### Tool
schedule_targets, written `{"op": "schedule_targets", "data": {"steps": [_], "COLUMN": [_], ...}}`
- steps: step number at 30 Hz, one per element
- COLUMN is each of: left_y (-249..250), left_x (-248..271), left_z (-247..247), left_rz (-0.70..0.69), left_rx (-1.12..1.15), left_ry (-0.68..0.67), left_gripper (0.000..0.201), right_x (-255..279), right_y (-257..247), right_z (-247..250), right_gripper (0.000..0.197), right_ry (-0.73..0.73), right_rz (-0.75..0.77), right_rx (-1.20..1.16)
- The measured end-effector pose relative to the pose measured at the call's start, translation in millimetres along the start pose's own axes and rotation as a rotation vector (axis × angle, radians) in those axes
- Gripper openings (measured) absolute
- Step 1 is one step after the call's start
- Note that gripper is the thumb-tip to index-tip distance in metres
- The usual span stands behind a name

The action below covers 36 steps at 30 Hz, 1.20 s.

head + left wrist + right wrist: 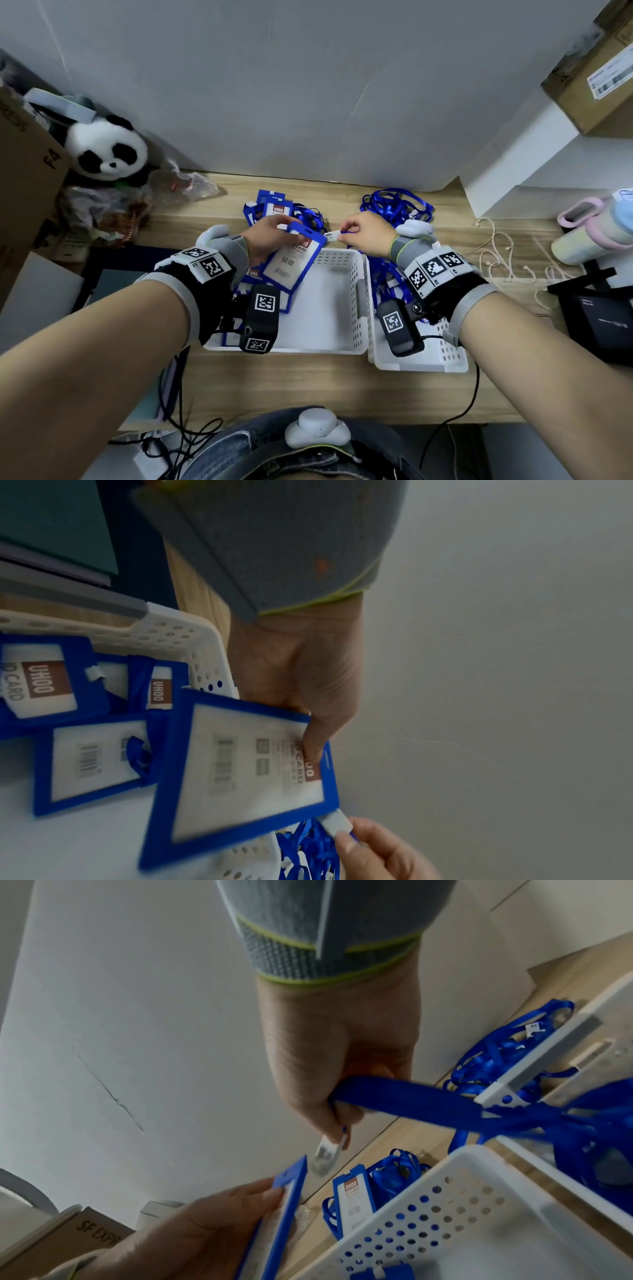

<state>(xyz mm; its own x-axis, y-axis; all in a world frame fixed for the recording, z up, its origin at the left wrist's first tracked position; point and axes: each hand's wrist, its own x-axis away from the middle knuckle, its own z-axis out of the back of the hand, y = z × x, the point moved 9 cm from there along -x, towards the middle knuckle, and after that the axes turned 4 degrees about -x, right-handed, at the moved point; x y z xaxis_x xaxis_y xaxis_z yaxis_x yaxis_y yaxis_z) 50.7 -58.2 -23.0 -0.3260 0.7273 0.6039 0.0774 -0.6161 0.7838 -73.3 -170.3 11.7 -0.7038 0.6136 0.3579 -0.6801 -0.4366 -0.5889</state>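
My left hand (270, 236) grips a blue ID card holder (294, 255) by its upper edge, above the left white basket (342, 308); the holder (240, 775) fills the left wrist view. My right hand (363, 233) pinches the clear plastic clip (331, 235) of a blue lanyard, its tip right beside the holder's top corner. In the right wrist view the clip (325, 1153) hangs just off the holder's edge (291, 1185) and the lanyard strap (428, 1096) runs through the right hand (342, 1069). Whether clip and holder touch is unclear.
More blue card holders (270, 209) lie behind and inside the left basket. A second white basket (428, 356) on the right holds blue lanyards (394, 205), with more piled behind. A panda plush (106, 150), cardboard boxes, a bottle (589, 236) and cables ring the wooden desk.
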Motion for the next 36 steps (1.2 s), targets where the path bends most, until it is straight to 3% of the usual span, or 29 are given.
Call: {"op": "schedule_targets", "data": {"steps": [3, 8, 16, 30, 36], "left_y": [2.2, 12.7, 14.3, 12.3, 6.3], "left_x": [4.7, 10.7, 7.9, 17.5, 20.0], "left_z": [1.8, -8.7, -3.6, -10.5, -12.7], "left_rz": [-0.015, -0.080, -0.098, -0.153, -0.106], "left_rx": [-0.097, -0.256, -0.444, -0.474, -0.404], "left_ry": [0.022, -0.012, 0.071, -0.054, -0.132], "left_gripper": [0.027, 0.010, 0.026, 0.011, 0.010], "right_x": [-1.2, 0.8, 4.9, 7.3, 7.5], "right_y": [2.7, -6.0, -15.0, -7.9, -7.0], "right_z": [4.6, 4.5, 3.9, -1.9, -5.1], "right_gripper": [0.020, 0.020, 0.018, 0.027, 0.007], "right_ry": [0.078, 0.083, 0.022, -0.084, -0.102], "right_rz": [-0.021, -0.005, 0.004, -0.003, 0.018], "right_rx": [-0.018, -0.020, 0.038, -0.004, 0.015]}}
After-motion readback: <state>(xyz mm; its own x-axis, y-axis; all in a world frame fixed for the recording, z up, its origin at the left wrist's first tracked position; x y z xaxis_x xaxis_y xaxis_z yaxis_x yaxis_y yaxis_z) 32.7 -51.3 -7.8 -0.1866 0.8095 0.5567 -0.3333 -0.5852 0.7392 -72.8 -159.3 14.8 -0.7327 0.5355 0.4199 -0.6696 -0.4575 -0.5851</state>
